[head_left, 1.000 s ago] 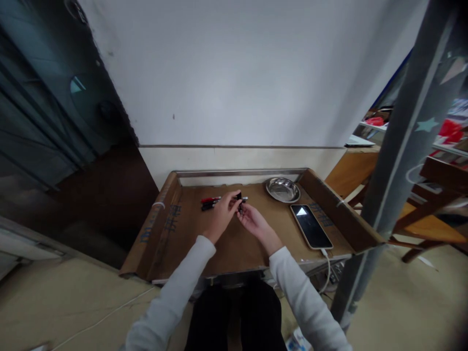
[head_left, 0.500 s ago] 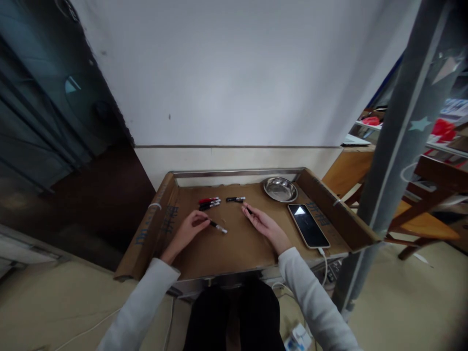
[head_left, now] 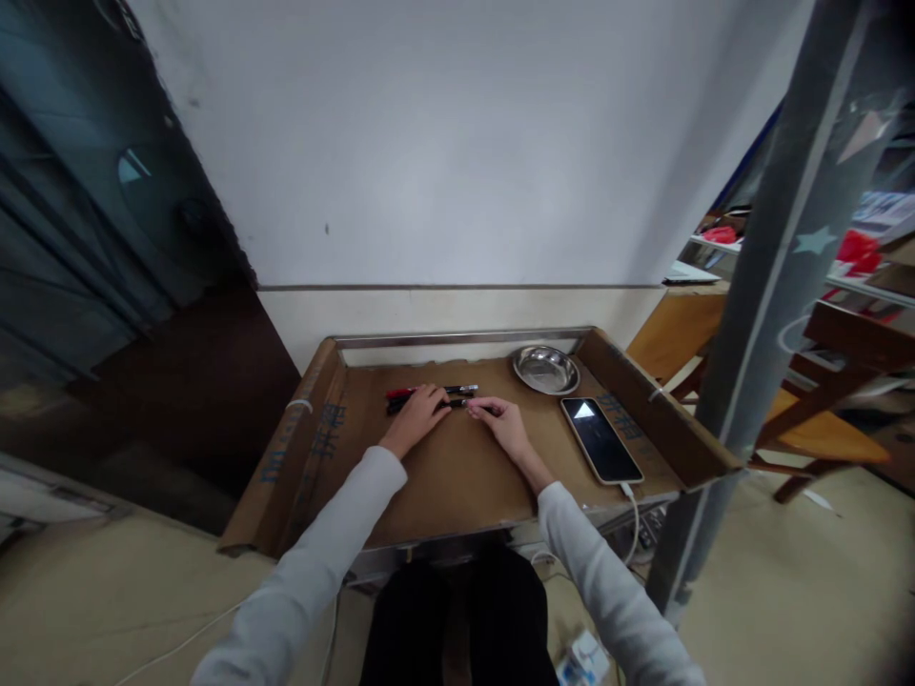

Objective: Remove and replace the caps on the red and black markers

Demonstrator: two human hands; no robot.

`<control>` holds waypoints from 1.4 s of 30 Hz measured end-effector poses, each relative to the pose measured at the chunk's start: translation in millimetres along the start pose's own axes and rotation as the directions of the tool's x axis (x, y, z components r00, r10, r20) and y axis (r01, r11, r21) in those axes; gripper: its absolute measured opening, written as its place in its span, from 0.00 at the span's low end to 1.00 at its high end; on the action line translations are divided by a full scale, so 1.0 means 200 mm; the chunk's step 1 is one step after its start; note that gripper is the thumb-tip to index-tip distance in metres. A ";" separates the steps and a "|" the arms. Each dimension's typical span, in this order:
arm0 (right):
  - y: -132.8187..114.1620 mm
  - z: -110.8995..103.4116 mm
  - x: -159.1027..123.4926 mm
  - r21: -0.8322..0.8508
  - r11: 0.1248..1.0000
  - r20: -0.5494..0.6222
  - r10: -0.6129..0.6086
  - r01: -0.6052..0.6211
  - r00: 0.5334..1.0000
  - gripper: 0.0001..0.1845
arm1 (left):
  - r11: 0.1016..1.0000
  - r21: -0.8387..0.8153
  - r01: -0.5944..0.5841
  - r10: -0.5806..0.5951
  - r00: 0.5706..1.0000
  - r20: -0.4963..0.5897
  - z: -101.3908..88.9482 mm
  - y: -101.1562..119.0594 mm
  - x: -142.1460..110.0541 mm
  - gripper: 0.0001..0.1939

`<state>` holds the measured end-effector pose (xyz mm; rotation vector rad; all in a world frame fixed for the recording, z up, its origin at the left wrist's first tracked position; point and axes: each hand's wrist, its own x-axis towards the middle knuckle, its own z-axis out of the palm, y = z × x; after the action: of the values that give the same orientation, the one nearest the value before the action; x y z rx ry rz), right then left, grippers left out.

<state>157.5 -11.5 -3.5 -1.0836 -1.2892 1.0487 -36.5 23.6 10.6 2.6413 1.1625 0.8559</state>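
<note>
My left hand is closed on a black marker, which lies low over the cardboard with its pale end towards the right. Facing it, my right hand pinches close to that pale end. A short black pen-like piece shows between its fingers; whether it is a cap or another marker I cannot tell. Just behind lies another black marker with a white end. Left of my fingers are a red marker and a black marker, both partly hidden by my left hand.
A shiny metal dish stands at the back right of the cardboard-lined table. In front of it lies a phone with a white cable. Raised cardboard sides edge the table, and a grey post rises at right.
My left hand has moved up and right with its marker, now level with my right hand and partly covering the markers at left. My right hand has turned slightly; the hands are closer together.
</note>
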 end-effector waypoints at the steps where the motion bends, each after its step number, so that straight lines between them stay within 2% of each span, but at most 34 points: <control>1: 0.00 0.01 0.01 -0.088 0.995 0.025 -0.052 0.054 0.998 0.09 | 0.999 0.036 -0.001 0.001 1.000 -0.004 0.01 0.00 0.02 0.05; 3: 0.00 0.03 0.03 -0.284 0.942 0.086 -0.159 0.178 0.983 0.07 | 0.996 0.094 0.011 -0.009 1.000 -0.022 0.03 0.00 0.05 0.06; 6: -0.01 0.04 0.05 -0.529 0.784 0.200 -0.257 0.325 0.946 0.08 | 0.990 0.135 0.029 -0.021 0.998 -0.063 0.03 0.01 0.04 0.08; 9: -0.01 0.02 0.05 -0.620 0.674 0.279 -0.288 0.402 0.916 0.10 | 0.986 0.152 0.070 -0.052 0.992 -0.118 0.00 0.02 -0.02 0.11; 12: 0.00 -0.03 0.03 -0.669 0.611 0.285 -0.315 0.423 0.905 0.11 | 0.968 0.207 0.142 -0.116 0.984 -0.132 -0.05 -0.01 -0.07 0.12; 17: 0.01 -0.07 0.01 -0.729 0.578 0.209 -0.321 0.366 0.924 0.09 | 0.956 0.263 0.132 -0.117 0.990 -0.072 -0.10 -0.06 -0.11 0.11; 21: 0.01 -0.06 0.02 -0.752 0.556 0.215 -0.300 0.353 0.929 0.08 | 0.960 0.241 0.145 -0.121 0.987 -0.109 -0.11 -0.02 -0.11 0.12; 23: 0.00 -0.06 0.02 -0.762 0.544 0.215 -0.298 0.350 0.930 0.08 | 0.975 0.184 0.122 -0.107 0.990 -0.088 -0.12 0.01 -0.13 0.12; 26: 0.00 -0.06 0.02 -0.783 0.530 0.191 -0.294 0.326 0.936 0.09 | 0.997 0.052 0.049 -0.050 0.999 0.013 -0.11 0.02 -0.17 0.12; 29: 0.01 -0.06 0.03 -0.804 0.513 0.170 -0.285 0.300 0.943 0.10 | 0.996 -0.059 0.060 -0.057 0.997 0.047 -0.09 0.01 -0.19 0.11; 32: 0.02 -0.06 0.03 -0.818 0.498 0.164 -0.276 0.287 0.947 0.09 | 0.984 -0.139 0.114 -0.114 0.993 0.010 -0.06 0.00 -0.14 0.09; 36: 0.01 -0.06 0.03 -0.833 0.476 0.164 -0.274 0.282 0.948 0.09 | 0.970 -0.194 0.146 -0.164 0.983 -0.078 0.01 0.00 0.03 0.08; 39: 0.00 -0.06 0.02 -0.844 0.460 0.159 -0.277 0.276 0.948 0.10 | 0.977 -0.173 0.122 -0.138 0.987 -0.082 0.06 0.00 0.14 0.08; 42: 0.00 -0.05 0.02 -0.853 0.449 0.153 -0.276 0.267 0.949 0.10 | 0.989 -0.117 0.090 -0.100 0.991 -0.091 0.08 0.00 0.17 0.09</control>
<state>168.3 -7.7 -2.6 -1.5266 -1.9944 0.0403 -8.8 50.2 12.6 2.4588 1.2136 1.0096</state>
